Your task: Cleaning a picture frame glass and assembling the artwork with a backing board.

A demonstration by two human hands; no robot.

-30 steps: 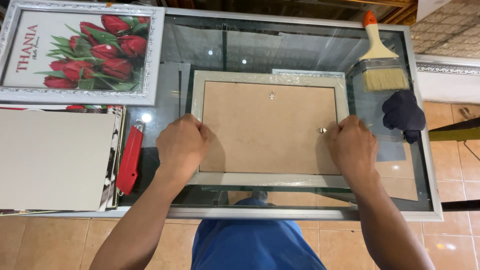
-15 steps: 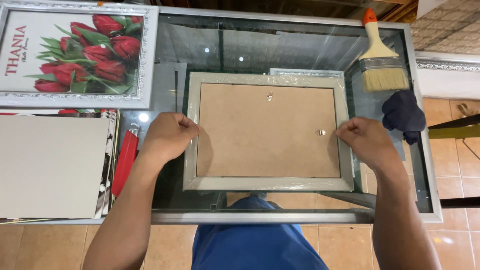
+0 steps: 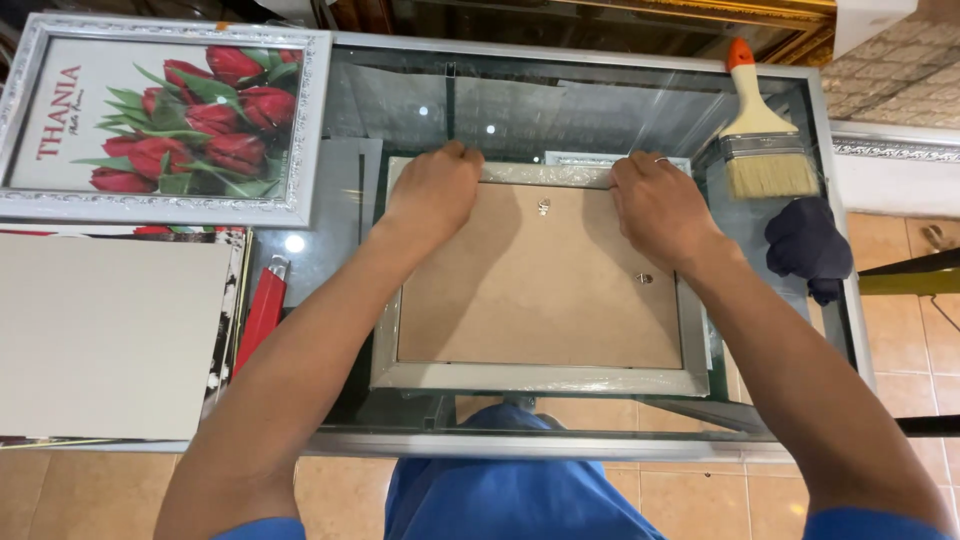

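A silver frame (image 3: 540, 290) lies face down in the middle of a glass table (image 3: 600, 100), its brown backing board up. The left hand (image 3: 435, 190) rests on the frame's far left corner, fingers curled over the far edge and pressing on it. The right hand (image 3: 655, 200) sits on the frame's far right part in the same way, fingers bent over the far rail, with a ring on one of them. Neither hand lifts the frame; both bear down on it.

Left of the frame lie a red cutter (image 3: 262, 312) and a grey board (image 3: 110, 335). Beyond the frame's left corner sits a framed picture of red tulips (image 3: 160, 120). To the frame's right lie a brush (image 3: 762, 145) with an orange tip and a dark cloth (image 3: 808, 245).

Risks, as a judgement: the frame sits on smooth glass, so uneven pressure at the far edge could make it slide or skew towards the person. Hard pressure could also crack the tabletop or the frame's own pane underneath. The small metal tabs on the backing could nick a fingertip if a hand slips along the rail.
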